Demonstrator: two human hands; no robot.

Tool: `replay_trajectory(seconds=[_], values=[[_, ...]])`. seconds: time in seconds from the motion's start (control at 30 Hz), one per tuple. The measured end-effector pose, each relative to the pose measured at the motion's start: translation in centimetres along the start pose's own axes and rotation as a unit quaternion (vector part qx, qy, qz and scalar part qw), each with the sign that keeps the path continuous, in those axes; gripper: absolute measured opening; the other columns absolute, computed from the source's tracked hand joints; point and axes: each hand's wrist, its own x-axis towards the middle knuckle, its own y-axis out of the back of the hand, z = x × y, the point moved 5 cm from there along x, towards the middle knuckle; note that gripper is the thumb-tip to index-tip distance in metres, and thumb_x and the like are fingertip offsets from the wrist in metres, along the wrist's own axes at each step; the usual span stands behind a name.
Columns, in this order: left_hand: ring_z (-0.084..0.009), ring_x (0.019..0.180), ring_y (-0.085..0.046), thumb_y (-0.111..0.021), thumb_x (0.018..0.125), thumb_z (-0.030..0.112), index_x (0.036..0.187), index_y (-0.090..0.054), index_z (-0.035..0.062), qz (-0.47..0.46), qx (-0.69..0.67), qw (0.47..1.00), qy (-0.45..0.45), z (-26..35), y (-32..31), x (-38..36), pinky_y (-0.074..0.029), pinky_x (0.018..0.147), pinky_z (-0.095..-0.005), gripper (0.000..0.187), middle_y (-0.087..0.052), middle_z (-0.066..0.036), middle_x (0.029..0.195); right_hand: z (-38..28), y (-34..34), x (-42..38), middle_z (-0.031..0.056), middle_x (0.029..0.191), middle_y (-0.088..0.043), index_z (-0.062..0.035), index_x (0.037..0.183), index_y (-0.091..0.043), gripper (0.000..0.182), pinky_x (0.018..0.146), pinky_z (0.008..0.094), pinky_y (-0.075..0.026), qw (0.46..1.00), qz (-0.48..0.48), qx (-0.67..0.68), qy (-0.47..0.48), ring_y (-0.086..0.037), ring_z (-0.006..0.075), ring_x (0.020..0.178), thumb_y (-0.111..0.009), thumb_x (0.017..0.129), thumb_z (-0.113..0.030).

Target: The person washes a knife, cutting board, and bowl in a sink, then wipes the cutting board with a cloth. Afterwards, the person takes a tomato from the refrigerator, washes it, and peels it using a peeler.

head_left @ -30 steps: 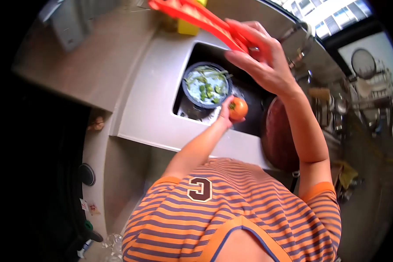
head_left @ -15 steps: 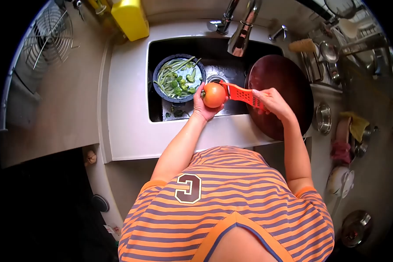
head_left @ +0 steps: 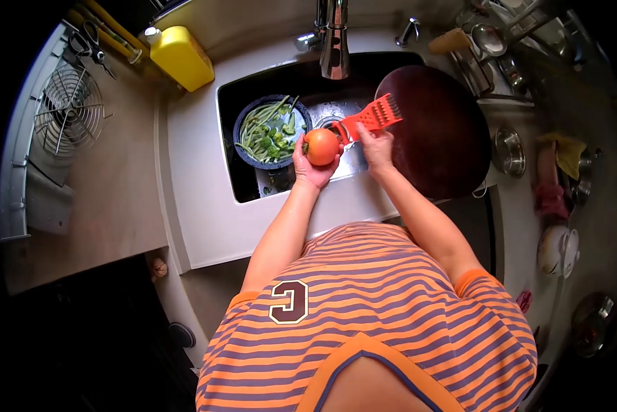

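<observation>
Over the sink, my left hand [head_left: 311, 172] is closed around a round orange-red tomato [head_left: 322, 147] with its stem end turned to the left. My right hand [head_left: 377, 147] grips a red plastic peeler [head_left: 370, 120] with a perforated body and a toothed far end. The peeler's blade end points at the tomato, close to its right side; whether it touches cannot be made out. Left of the tomato, a dark pot [head_left: 239, 134] in the sink holds green beans [head_left: 257, 126] and broccoli pieces [head_left: 275, 147] in water.
A large dark round lid or pan [head_left: 439, 144] covers the sink's right side. The chrome faucet [head_left: 334, 48] hangs over the back edge. A yellow bottle [head_left: 181, 58] and a wire rack [head_left: 68, 110] stand left; a steel bowl [head_left: 509, 151] sits right.
My right hand has shifted left and now holds the peeler nearer its blade end, with its toothed end tilted up and away. The tomato stays in my left hand. The camera view has shifted.
</observation>
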Motion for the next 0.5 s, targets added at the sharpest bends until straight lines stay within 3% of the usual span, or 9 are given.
replay_trajectory(seconds=[0.03, 0.1, 0.17, 0.2, 0.23, 0.3, 0.33, 0.37, 0.5], values=[[-0.0309, 0.088, -0.058, -0.057, 0.072, 0.058, 0.11, -0.052, 0.0106, -0.05, -0.02, 0.998, 0.039, 0.1, 0.1, 0.6, -0.052, 0.066, -0.0355, 0.062, -0.058, -0.012, 0.102, -0.5, 0.7, 0.4, -0.0017, 0.082, -0.064, -0.0058, 0.087, -0.065, 0.006, 0.063, 0.0212, -0.045, 1.0, -0.003, 0.024, -0.01, -0.057, 0.0062, 0.07, -0.064, 0.081, -0.007], [-0.0315, 0.089, -0.058, -0.057, 0.072, 0.057, 0.111, -0.051, 0.0106, 0.003, 0.002, 1.0, -0.004, 0.3, 0.6, 0.8, -0.052, 0.07, -0.0375, 0.061, -0.057, -0.013, 0.103, -4.9, 1.9, 0.5, -0.0001, 0.084, -0.065, -0.0042, 0.09, -0.064, 0.008, 0.066, 0.0214, -0.046, 0.999, -0.017, 0.039, -0.022, -0.058, 0.0067, 0.073, -0.06, 0.082, -0.002], [-0.032, 0.091, -0.057, -0.057, 0.073, 0.057, 0.112, -0.05, 0.0111, 0.03, 0.014, 0.999, -0.031, 0.3, 0.6, 1.0, -0.051, 0.073, -0.0396, 0.061, -0.057, -0.013, 0.104, -10.6, 2.9, 0.5, 0.0101, 0.104, -0.061, 0.003, 0.102, -0.058, 0.025, 0.084, 0.0317, -0.046, 0.988, -0.08, 0.134, -0.019, -0.059, 0.0187, 0.093, -0.059, 0.078, -0.002], [-0.0323, 0.093, -0.057, -0.058, 0.073, 0.056, 0.112, -0.05, 0.0115, 0.034, 0.017, 0.999, -0.036, 0.3, 0.4, 0.7, -0.051, 0.075, -0.0407, 0.06, -0.056, -0.013, 0.105, -14.1, 3.4, 0.1, 0.0146, 0.114, -0.055, 0.0061, 0.108, -0.053, 0.035, 0.092, 0.0372, -0.042, 0.966, -0.185, 0.18, 0.03, -0.053, 0.0236, 0.107, -0.058, 0.076, -0.008], [-0.0326, 0.094, -0.056, -0.058, 0.073, 0.056, 0.113, -0.05, 0.0119, 0.039, 0.021, 0.998, -0.042, 0.4, 0.2, 0.5, -0.05, 0.077, -0.0418, 0.06, -0.056, -0.013, 0.106, -18.4, 3.5, -1.4, 0.0172, 0.115, -0.054, 0.0071, 0.112, -0.049, 0.043, 0.094, 0.0384, -0.041, 0.936, -0.274, 0.209, 0.072, -0.05, 0.025, 0.111, -0.058, 0.076, -0.014], [-0.0327, 0.097, -0.055, -0.059, 0.072, 0.054, 0.113, -0.049, 0.0129, 0.042, 0.035, 0.997, -0.05, 0.5, -0.1, 0.3, -0.049, 0.08, -0.0434, 0.059, -0.055, -0.013, 0.108, -25.6, 4.0, -5.1, 0.0148, 0.097, -0.058, 0.0044, 0.101, -0.05, 0.028, 0.087, 0.0363, -0.043, 0.861, -0.38, 0.292, 0.17, -0.055, 0.0225, 0.099, -0.051, 0.077, -0.01], [-0.0327, 0.098, -0.055, -0.06, 0.072, 0.054, 0.114, -0.049, 0.0134, 0.045, 0.044, 0.997, -0.051, 0.3, 0.0, 0.4, -0.049, 0.081, -0.0442, 0.059, -0.055, -0.012, 0.109, -30.6, 3.8, -8.0, 0.0133, 0.088, -0.06, 0.0011, 0.089, -0.053, 0.015, 0.082, 0.0357, -0.046, 0.78, -0.437, 0.371, 0.25, -0.057, 0.0222, 0.092, -0.049, 0.077, -0.006], [-0.032, 0.102, -0.053, -0.061, 0.072, 0.05, 0.113, -0.049, 0.0157, 0.032, 0.047, 0.997, -0.047, 0.4, 0.2, 0.6, -0.047, 0.083, -0.047, 0.055, -0.054, -0.011, 0.112, -33.8, 3.5, -10.3, 0.0135, 0.088, -0.06, 0.0012, 0.089, -0.053, 0.015, 0.081, 0.0358, -0.046, 0.706, -0.502, 0.41, 0.288, -0.057, 0.0224, 0.092, -0.049, 0.077, -0.006], [-0.0321, 0.111, -0.048, -0.054, 0.075, 0.039, 0.115, -0.049, 0.017, 0.033, 0.064, 0.997, -0.037, 0.1, 0.2, 0.8, -0.041, 0.093, -0.0503, 0.045, -0.049, -0.011, 0.121, -37.9, 0.7, -13.8, 0.014, 0.088, -0.06, 0.0018, 0.091, -0.052, 0.017, 0.08, 0.0361, -0.047, 0.64, -0.604, 0.382, 0.282, -0.058, 0.0232, 0.09, -0.048, 0.078, -0.007]])
